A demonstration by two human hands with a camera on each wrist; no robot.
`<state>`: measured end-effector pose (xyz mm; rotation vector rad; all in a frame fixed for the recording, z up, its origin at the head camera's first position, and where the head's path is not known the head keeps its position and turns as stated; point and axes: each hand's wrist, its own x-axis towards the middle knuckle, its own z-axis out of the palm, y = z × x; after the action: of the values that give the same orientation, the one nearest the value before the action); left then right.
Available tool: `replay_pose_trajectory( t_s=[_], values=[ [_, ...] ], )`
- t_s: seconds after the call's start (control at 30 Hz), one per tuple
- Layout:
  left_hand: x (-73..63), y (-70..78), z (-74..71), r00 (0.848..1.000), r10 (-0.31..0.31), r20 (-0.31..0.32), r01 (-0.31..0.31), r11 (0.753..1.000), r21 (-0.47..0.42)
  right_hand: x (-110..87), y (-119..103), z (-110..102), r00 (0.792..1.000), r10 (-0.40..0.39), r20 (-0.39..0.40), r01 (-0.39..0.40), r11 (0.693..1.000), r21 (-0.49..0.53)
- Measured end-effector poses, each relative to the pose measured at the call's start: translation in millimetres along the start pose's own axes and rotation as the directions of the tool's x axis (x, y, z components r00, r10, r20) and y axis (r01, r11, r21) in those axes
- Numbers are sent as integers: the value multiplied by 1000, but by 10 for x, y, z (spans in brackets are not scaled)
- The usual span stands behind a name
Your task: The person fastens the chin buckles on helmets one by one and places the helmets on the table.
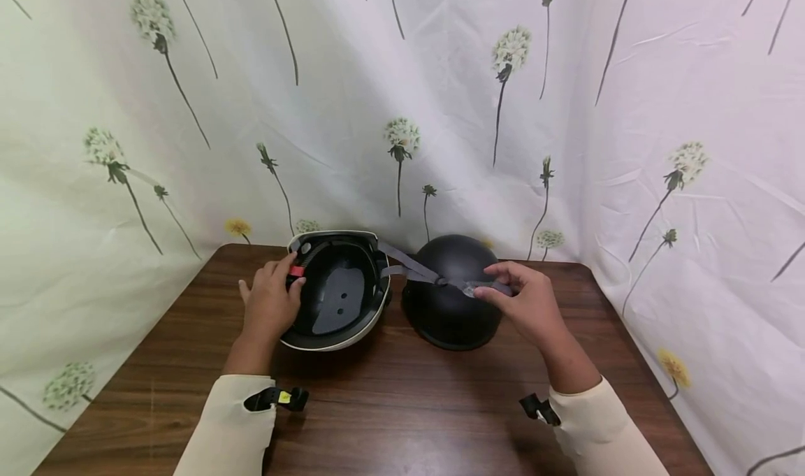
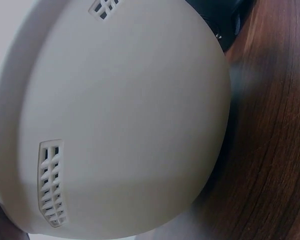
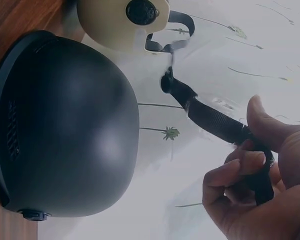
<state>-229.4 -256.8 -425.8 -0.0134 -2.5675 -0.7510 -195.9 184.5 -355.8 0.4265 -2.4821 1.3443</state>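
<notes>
A white helmet (image 1: 361, 336) lies upside down on the table, its black inside (image 1: 338, 287) facing up. My left hand (image 1: 270, 305) grips its left rim, thumb and forefinger on either side of a red buckle piece (image 1: 297, 271). Its pale, vented outer shell (image 2: 135, 110) fills the left wrist view, where the hand is hidden. Grey chin straps (image 1: 411, 266) run from the right rim over a black helmet (image 1: 453, 322). My right hand (image 1: 525, 298) pinches the strap's far end, stretching it out; the strap (image 3: 215, 120) passes between thumb and curled fingers in the right wrist view.
The black helmet rests dome up on the brown wooden table (image 1: 390, 413), right beside the white one. A white curtain (image 1: 352, 112) printed with dandelions hangs behind the table and along both sides. Black straps (image 1: 277, 398) with small devices sit at both wrists.
</notes>
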Motion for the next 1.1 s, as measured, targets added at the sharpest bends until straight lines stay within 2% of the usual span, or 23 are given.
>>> replay_pose_trajectory(
  t_s=[0.27, 0.37, 0.47, 0.6, 0.73, 0.93, 1.1],
  values=[
    [1, -3, -3, 1000, 6, 7, -6, 1000, 3, 14, 26, -18, 987, -63, 146, 56, 997, 51],
    [1, 0, -4, 1000, 9, 4, -9, 1000, -1, 26, 5, 8, 982, -92, 163, 89, 996, 25],
    [4, 5, -2, 1000, 12, 8, -12, 1000, -7, 35, -28, 43, 979, -98, 178, 92, 995, 42],
    [4, 14, 0, 1000, 13, 18, -13, 1000, -14, 39, -71, 85, 984, -91, 151, 83, 995, 59],
    [-1, 17, -4, 1000, 14, 13, -14, 1000, -13, 64, -108, 133, 994, -88, 71, 85, 996, 40],
    [-3, 25, -7, 1000, 26, 4, -26, 999, -26, 124, -165, 249, 994, -102, -28, 104, 988, 112],
    [7, 27, 35, 1000, 26, -16, -27, 997, -70, 170, -212, 379, 992, -129, 4, 128, 987, 101]
  ],
)
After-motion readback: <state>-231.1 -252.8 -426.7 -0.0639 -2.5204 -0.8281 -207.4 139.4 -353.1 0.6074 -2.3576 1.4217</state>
